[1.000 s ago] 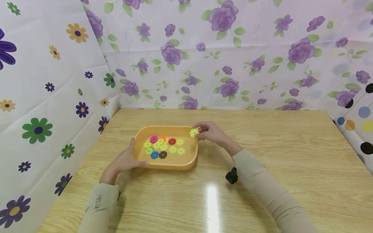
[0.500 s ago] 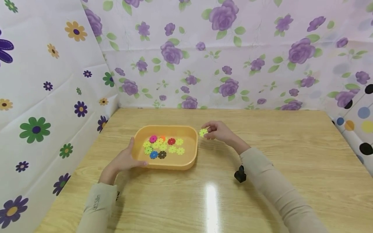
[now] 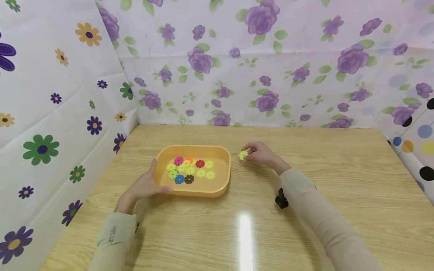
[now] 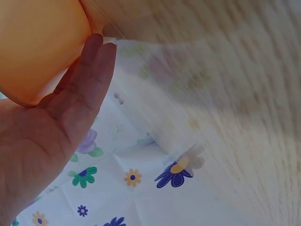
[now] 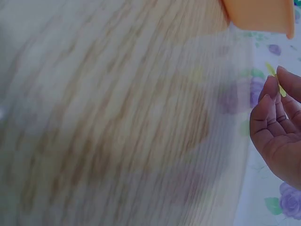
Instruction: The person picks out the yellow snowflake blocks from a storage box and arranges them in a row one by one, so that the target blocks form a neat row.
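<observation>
An orange plastic tray (image 3: 217, 192) holds several flower-shaped plastic discs, mostly yellow, with a pink (image 3: 178, 160), a red (image 3: 200, 163), a blue (image 3: 179, 179) and a dark brown one (image 3: 189, 179). My left hand (image 3: 144, 184) holds the tray at its left front corner, thumb at the front rim. In the left wrist view, its fingers (image 4: 89, 80) lie along the tray's outer wall (image 4: 37, 42). Right of the tray, my right hand (image 3: 262, 153) pinches a yellow notched disc (image 3: 242, 155) between thumb and fingertips. The right wrist view shows this disc edge-on.
The tray stands on a wood-grain table (image 3: 210, 229). A floral sheet (image 3: 234, 75) hangs behind the table, and another flowered sheet (image 3: 68, 124) covers the left side. A small black object (image 3: 281, 199) shows beside my right sleeve.
My right hand has carried the yellow disc from over the tray's right rim to the right, beyond the tray, and slightly lower. The left hand and tray have hardly moved.
</observation>
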Available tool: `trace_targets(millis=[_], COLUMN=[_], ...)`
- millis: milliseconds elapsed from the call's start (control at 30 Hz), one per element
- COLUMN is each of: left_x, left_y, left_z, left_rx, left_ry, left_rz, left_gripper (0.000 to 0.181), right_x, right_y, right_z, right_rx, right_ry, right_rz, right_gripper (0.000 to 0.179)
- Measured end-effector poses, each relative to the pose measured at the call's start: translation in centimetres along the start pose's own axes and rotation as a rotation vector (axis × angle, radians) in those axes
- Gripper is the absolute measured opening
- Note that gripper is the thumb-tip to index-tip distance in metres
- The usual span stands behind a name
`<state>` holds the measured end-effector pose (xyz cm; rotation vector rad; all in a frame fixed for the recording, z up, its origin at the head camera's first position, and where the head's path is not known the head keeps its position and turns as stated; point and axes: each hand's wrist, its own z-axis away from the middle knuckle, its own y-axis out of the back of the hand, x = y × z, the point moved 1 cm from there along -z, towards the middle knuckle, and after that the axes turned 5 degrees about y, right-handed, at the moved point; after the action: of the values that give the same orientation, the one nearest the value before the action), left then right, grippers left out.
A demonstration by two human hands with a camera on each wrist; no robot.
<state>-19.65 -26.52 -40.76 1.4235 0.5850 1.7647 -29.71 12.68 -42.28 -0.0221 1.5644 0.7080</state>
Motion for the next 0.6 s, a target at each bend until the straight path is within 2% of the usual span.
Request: trace_targets(millis=[167, 600], left_x=[0.0, 0.3], left_y=[-0.1, 0.1], left_z=[0.0, 0.0], left_rx=[-0.002, -0.008], left_ry=[-0.002, 0.024], left_rz=[0.007, -0.007], left_gripper=[0.129, 0.129], right_x=[1.0, 1.9], right_y=[0.4, 0.8], right_z=[-0.3, -0.3], right_rx=[-0.001, -0.002], right_ry=[-0.035, -0.075], right_rz=[0.084, 0.087], right_gripper=[0.034, 0.035])
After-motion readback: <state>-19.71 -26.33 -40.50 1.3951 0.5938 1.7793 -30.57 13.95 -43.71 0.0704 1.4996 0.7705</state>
